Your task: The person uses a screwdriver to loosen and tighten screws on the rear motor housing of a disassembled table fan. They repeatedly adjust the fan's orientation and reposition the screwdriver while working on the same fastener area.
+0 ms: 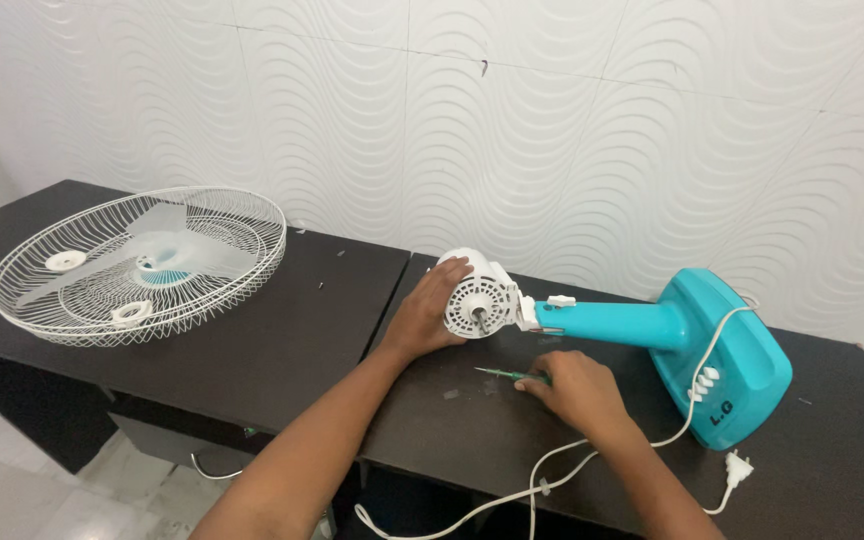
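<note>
- Evidently to steady it, the left hand (pixel 422 318) cups the white fan motor (pixel 477 295), fingers curled round its housing, near the worktop (pixel 282 340) seam.
- Right hand (pixel 577 390) pins a green screwdriver (pixel 512 375) flat, fingers closed over its handle.
- Teal fan stand (pixel 722 355) lies sideways, its cord (pixel 552 465) trailing over the front edge.
- Wire guard (pixel 137 262) sits well apart, leaving open room between.

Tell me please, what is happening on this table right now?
A person has a table fan in pieces on a dark table. The left hand grips the white motor housing, which sits at the end of the turquoise fan body lying on its side. The right hand rests on the table over a green screwdriver. The wire guard, with the blades lying in it, sits apart to the left.
</note>
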